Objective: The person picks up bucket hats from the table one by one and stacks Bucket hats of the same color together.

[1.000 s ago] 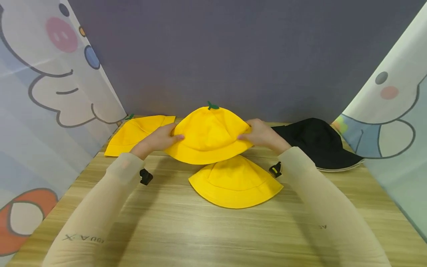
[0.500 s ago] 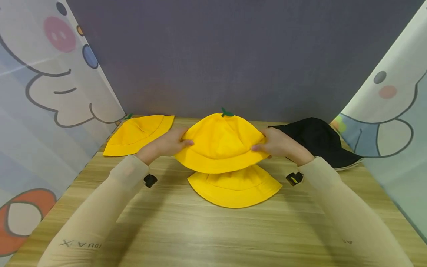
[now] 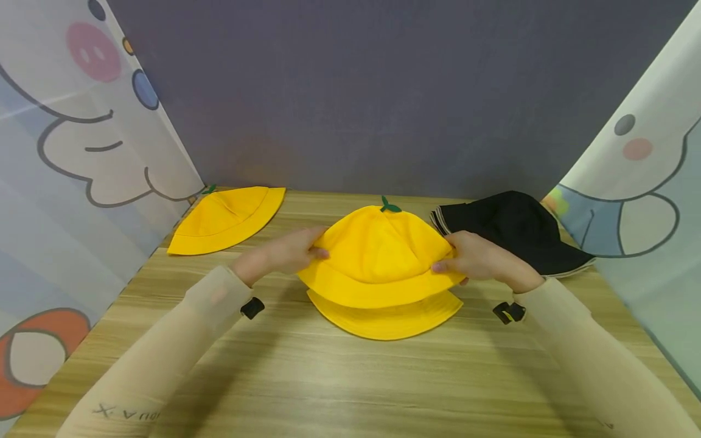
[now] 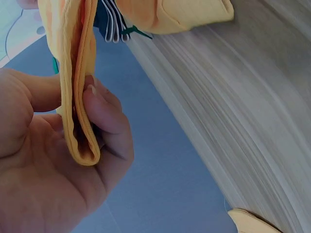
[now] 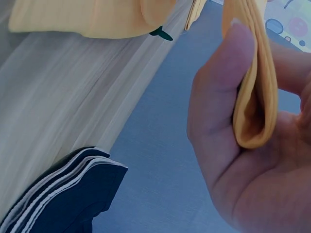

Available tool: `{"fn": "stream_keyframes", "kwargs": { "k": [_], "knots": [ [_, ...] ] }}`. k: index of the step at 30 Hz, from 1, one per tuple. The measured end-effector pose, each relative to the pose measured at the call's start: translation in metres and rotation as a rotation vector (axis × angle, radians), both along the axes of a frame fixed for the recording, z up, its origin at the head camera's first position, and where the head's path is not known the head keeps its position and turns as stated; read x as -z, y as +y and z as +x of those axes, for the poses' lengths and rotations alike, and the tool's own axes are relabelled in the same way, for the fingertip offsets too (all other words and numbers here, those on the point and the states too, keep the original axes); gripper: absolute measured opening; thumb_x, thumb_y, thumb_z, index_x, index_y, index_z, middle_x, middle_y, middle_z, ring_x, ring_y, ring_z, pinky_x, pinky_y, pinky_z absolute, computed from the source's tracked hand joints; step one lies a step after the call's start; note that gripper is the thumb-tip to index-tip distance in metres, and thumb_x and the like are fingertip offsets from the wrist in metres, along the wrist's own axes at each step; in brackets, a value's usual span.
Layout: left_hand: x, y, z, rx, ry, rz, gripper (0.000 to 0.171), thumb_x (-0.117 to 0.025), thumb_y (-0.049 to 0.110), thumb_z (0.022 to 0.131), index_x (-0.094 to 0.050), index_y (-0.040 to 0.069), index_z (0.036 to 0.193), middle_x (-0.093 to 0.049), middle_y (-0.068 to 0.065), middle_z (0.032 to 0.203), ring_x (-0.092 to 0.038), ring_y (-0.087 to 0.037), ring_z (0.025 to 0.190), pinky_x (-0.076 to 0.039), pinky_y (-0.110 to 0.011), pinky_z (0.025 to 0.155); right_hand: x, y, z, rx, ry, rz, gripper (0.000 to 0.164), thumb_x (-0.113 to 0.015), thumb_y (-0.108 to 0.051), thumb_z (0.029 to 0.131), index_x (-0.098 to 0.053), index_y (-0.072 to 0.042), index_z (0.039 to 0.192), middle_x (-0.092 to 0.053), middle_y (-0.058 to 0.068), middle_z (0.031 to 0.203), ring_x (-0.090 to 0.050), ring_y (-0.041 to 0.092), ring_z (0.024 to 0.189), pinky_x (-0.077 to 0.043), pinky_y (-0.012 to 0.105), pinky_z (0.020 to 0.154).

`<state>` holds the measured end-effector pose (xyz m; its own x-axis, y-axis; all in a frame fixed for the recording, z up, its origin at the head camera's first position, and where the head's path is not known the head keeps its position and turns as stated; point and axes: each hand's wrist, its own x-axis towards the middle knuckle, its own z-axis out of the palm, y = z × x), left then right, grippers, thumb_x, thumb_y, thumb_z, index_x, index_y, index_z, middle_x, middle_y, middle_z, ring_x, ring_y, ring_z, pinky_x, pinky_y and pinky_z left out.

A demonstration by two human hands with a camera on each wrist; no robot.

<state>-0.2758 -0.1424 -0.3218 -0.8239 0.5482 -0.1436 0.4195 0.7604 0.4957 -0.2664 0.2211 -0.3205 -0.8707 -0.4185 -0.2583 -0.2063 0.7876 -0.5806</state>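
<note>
A yellow bucket hat point(image 3: 383, 249) with a green leaf on its crown is held between both hands. My left hand point(image 3: 290, 250) pinches its left end, and my right hand point(image 3: 482, 260) pinches the right end. In the left wrist view the hat's folded edge point(image 4: 80, 155) lies between thumb and fingers. The right wrist view shows the other folded end point(image 5: 255, 138) gripped the same way. Below it a second yellow hat point(image 3: 386, 325) lies flat on the table, its crown covered by the held hat and its front brim showing.
Another yellow hat point(image 3: 227, 219) with a green leaf lies at the back left. Several black hats with pale edging point(image 3: 509, 231) are stacked at the back right. A grey wall point(image 3: 350, 97) stands behind the wooden table point(image 3: 350, 389), with printed cartoon curtains point(image 3: 60, 170) on both sides.
Both hands have brought the held yellow hat down, toward me and to the right, so it now covers the crown of the hat on the table. The other hats stay put.
</note>
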Motion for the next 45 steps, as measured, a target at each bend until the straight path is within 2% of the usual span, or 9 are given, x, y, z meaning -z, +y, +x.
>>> {"fn": "stream_keyframes", "kwargs": {
  "k": [3, 7, 10, 20, 24, 27, 33, 38, 45],
  "knots": [
    [0.002, 0.002, 0.003, 0.013, -0.014, 0.002, 0.048, -0.054, 0.017, 0.106, -0.043, 0.000, 0.149, -0.056, -0.018, 0.140, -0.053, -0.031, 0.126, -0.042, -0.048, 0.108, 0.003, 0.005, 0.005, -0.020, -0.011, -0.013, 0.039, -0.074, -0.025, 0.095, -0.060, 0.005, 0.115, -0.060, 0.008, 0.085, -0.061, 0.020, 0.068, -0.059, 0.036, 0.062],
    [0.004, 0.003, 0.006, 0.036, -0.046, 0.014, 0.039, -0.053, 0.016, 0.107, -0.047, 0.001, 0.143, -0.061, -0.013, 0.127, -0.057, -0.026, 0.111, -0.047, -0.044, 0.098, 0.008, 0.007, 0.009, -0.027, -0.043, -0.031, 0.042, -0.075, -0.024, 0.094, -0.059, 0.006, 0.120, -0.061, 0.008, 0.090, -0.062, 0.020, 0.073, -0.059, 0.036, 0.062],
    [0.009, 0.005, 0.007, 0.047, -0.056, 0.010, 0.036, -0.053, 0.015, 0.107, -0.048, 0.001, 0.140, -0.061, -0.011, 0.121, -0.056, -0.025, 0.107, -0.047, -0.043, 0.096, 0.013, 0.007, 0.012, -0.022, -0.061, -0.038, 0.045, -0.076, -0.024, 0.093, -0.058, 0.005, 0.123, -0.061, 0.008, 0.092, -0.062, 0.020, 0.076, -0.060, 0.037, 0.062],
    [0.032, 0.009, 0.008, 0.026, -0.090, -0.013, 0.041, -0.051, 0.016, 0.108, -0.044, 0.002, 0.146, -0.057, -0.014, 0.135, -0.053, -0.026, 0.121, -0.043, -0.046, 0.106, 0.035, 0.010, 0.015, -0.038, -0.058, -0.054, 0.030, -0.077, -0.018, 0.092, -0.063, 0.002, 0.110, -0.057, 0.005, 0.080, -0.060, 0.019, 0.064, -0.059, 0.040, 0.057],
    [0.039, 0.011, 0.007, -0.005, -0.114, -0.029, 0.050, -0.048, 0.016, 0.109, -0.034, 0.001, 0.155, -0.046, -0.019, 0.151, -0.044, -0.030, 0.139, -0.035, -0.048, 0.115, 0.039, 0.007, 0.015, -0.040, -0.042, -0.033, 0.024, -0.078, -0.016, 0.091, -0.064, 0.001, 0.101, -0.053, 0.004, 0.074, -0.058, 0.018, 0.055, -0.058, 0.041, 0.054],
    [0.043, 0.012, 0.007, -0.005, -0.112, -0.045, 0.055, -0.048, 0.016, 0.109, -0.030, 0.000, 0.158, -0.040, -0.020, 0.157, -0.037, -0.034, 0.145, -0.030, -0.050, 0.118, 0.043, 0.005, 0.013, -0.032, -0.050, -0.002, 0.026, -0.077, -0.018, 0.091, -0.062, 0.001, 0.101, -0.054, 0.005, 0.075, -0.058, 0.018, 0.052, -0.057, 0.039, 0.053],
    [0.053, 0.013, 0.005, 0.011, -0.071, -0.056, 0.052, -0.051, 0.015, 0.107, -0.036, -0.001, 0.154, -0.046, -0.021, 0.152, -0.043, -0.034, 0.141, -0.033, -0.050, 0.116, 0.053, 0.001, 0.010, -0.025, -0.095, 0.044, 0.030, -0.076, -0.020, 0.092, -0.062, 0.000, 0.110, -0.055, 0.007, 0.083, -0.057, 0.019, 0.061, -0.056, 0.034, 0.055],
    [0.058, 0.013, 0.003, 0.011, -0.064, -0.064, 0.054, -0.052, 0.016, 0.107, -0.035, -0.002, 0.155, -0.042, -0.022, 0.155, -0.039, -0.036, 0.144, -0.031, -0.050, 0.118, 0.056, -0.002, 0.010, -0.011, -0.114, 0.069, 0.032, -0.077, -0.020, 0.092, -0.061, 0.000, 0.112, -0.056, 0.007, 0.086, -0.058, 0.020, 0.061, -0.055, 0.033, 0.055],
    [0.057, 0.016, 0.002, -0.009, -0.107, -0.082, 0.055, -0.049, 0.021, 0.109, -0.032, 0.002, 0.158, -0.041, -0.020, 0.156, -0.040, -0.031, 0.143, -0.031, -0.048, 0.118, 0.056, -0.004, 0.009, -0.024, -0.130, 0.084, 0.030, -0.076, -0.017, 0.092, -0.061, 0.000, 0.112, -0.058, 0.007, 0.088, -0.059, 0.019, 0.062, -0.056, 0.033, 0.056]
  ]
}}
